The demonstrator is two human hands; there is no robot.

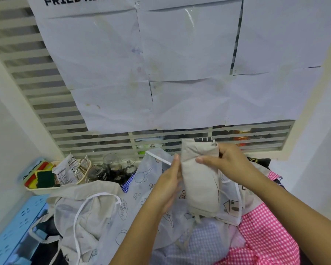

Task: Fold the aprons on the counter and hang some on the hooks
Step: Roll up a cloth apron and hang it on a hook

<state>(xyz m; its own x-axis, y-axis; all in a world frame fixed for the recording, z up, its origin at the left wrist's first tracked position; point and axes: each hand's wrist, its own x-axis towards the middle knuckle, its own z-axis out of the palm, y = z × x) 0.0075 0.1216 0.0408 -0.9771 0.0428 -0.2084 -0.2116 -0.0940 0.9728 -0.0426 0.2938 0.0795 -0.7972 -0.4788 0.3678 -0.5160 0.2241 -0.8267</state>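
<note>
**Holding the folded apron over the pile**

Nearest you, below and right of the folded apron (199,180), lies a pink check apron (266,238). A pale blue check apron (201,245) lies directly below the fold. Left of and below it, a loose beige apron (88,209) sprawls with its white tie looped on top, and a blue lid (13,228) sits further left. A white printed apron (139,190) spreads beneath and behind the fold.

You hold the folded apron upright above this heap, a narrow beige bundle with a tie dangling from its lower end. Your right hand (229,161) grips its upper right side, thumb across the front and fingers behind. Your left hand (168,186) lies against its left edge with fingers straight, pressing rather than clasping.

Beyond the fold and to its left stand glass jars (107,169) and a tray (40,190) of sponges. Behind the fold runs a slatted window (75,142), and above it hang taped paper sheets (180,73).
</note>
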